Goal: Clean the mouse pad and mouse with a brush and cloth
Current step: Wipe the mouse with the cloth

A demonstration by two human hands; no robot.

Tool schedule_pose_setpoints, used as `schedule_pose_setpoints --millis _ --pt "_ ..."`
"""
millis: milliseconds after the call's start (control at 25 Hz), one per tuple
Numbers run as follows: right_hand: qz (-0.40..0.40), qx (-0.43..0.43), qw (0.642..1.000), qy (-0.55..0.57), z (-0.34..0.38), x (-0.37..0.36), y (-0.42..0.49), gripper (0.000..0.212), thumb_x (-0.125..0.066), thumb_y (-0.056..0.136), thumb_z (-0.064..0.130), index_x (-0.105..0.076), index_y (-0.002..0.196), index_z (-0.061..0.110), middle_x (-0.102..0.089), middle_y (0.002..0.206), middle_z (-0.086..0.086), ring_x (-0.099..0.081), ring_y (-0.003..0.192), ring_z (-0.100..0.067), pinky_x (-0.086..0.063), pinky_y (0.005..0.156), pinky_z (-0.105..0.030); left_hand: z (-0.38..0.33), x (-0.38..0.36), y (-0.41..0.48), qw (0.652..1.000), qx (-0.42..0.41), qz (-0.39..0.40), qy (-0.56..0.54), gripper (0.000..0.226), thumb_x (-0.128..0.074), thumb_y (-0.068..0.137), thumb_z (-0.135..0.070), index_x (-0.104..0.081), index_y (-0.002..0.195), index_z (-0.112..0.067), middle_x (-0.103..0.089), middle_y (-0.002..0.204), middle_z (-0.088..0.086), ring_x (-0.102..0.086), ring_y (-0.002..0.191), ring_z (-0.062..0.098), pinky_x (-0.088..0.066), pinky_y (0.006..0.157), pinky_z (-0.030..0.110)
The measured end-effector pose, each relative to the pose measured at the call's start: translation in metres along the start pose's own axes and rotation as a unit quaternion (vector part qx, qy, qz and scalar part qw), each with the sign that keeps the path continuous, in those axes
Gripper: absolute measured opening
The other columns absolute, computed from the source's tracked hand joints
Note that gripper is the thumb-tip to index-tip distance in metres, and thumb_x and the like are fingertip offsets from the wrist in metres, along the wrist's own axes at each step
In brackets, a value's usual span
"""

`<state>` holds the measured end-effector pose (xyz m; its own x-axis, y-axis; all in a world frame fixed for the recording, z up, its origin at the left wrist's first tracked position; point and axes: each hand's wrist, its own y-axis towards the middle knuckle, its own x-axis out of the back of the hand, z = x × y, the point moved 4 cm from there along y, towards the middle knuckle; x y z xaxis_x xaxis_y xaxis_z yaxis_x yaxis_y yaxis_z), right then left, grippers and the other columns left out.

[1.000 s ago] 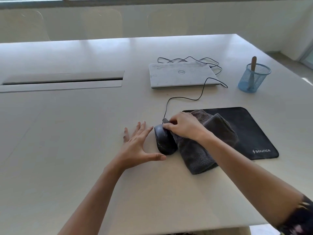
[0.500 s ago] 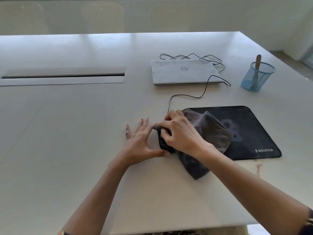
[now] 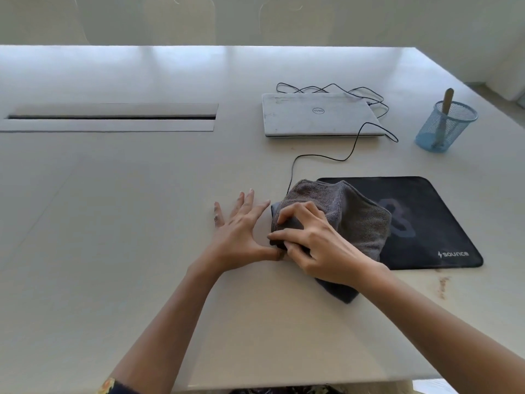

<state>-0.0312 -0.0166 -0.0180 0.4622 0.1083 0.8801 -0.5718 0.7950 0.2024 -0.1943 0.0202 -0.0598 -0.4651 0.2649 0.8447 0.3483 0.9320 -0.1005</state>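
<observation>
A grey cloth (image 3: pixel 355 214) is draped over the black wired mouse (image 3: pixel 292 224), which sits on the white table just left of the black mouse pad (image 3: pixel 431 220). Only a small dark patch of the mouse shows between my fingers. My right hand (image 3: pixel 315 243) grips the cloth-covered mouse with curled fingers. My left hand (image 3: pixel 241 231) lies flat on the table beside the mouse, fingers spread, thumb touching its near end. The brush's wooden handle (image 3: pixel 447 99) sticks out of a blue mesh cup (image 3: pixel 444 126) at the far right.
A closed white laptop (image 3: pixel 318 113) lies behind the pad, with the mouse cable (image 3: pixel 321 157) looping round it. A long cable slot (image 3: pixel 110 118) is set in the table at the far left. The table's near edge runs just below my forearms.
The cloth has been pulled up over the mouse, which was bare a second ago. My right hand has slid back along it, and my left thumb has closed in on the mouse.
</observation>
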Motion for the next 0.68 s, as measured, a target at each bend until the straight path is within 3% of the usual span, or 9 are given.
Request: schedule_pose_setpoints --millis 160,360,480,680 --pt "-0.013 0.018 0.999 0.039 -0.010 0.002 -0.016 0.030 -0.056 0.091 0.012 -0.072 0.115 0.021 -0.049 0.120 -0.002 -0.041 0.113 -0.017 -0.035 0.104 -0.025 0.000 -0.001 0.000 1.000 0.001 -0.003 0.011 0.122 -0.052 0.047 -0.089 -0.016 0.152 -0.040 0.008 0.163 -0.002 0.020 0.146 0.005 0.024 0.112 0.053" --pt "-0.059 0.010 0.988 0.140 -0.018 0.020 -0.021 0.040 -0.063 0.083 0.006 -0.069 0.120 0.021 -0.054 0.120 -0.001 -0.053 0.118 -0.018 -0.042 0.103 -0.028 0.000 -0.001 -0.001 0.999 -0.011 0.015 0.030 0.120 -0.060 0.054 -0.088 -0.011 0.153 -0.041 0.012 0.163 0.000 0.025 0.144 0.007 0.026 0.110 0.054" --pt "-0.098 -0.029 0.981 0.164 -0.026 0.037 -0.023 0.048 -0.069 0.083 0.018 -0.061 0.130 0.024 -0.055 0.123 0.004 -0.054 0.121 -0.017 -0.044 0.102 -0.028 0.002 -0.001 -0.001 1.000 -0.010 0.017 0.023 0.121 -0.059 0.053 -0.089 -0.010 0.153 -0.042 0.013 0.163 -0.001 0.027 0.144 0.006 0.027 0.109 0.053" --pt "-0.159 -0.100 0.971 0.147 -0.031 0.035 -0.032 0.052 -0.077 0.080 0.034 -0.062 0.129 0.022 -0.060 0.116 0.006 -0.058 0.113 -0.010 -0.046 0.100 -0.027 0.001 -0.002 0.001 1.000 -0.004 0.001 -0.002 0.127 -0.055 0.043 -0.094 -0.016 0.152 -0.042 0.008 0.163 -0.002 0.022 0.144 0.003 0.028 0.109 0.052"
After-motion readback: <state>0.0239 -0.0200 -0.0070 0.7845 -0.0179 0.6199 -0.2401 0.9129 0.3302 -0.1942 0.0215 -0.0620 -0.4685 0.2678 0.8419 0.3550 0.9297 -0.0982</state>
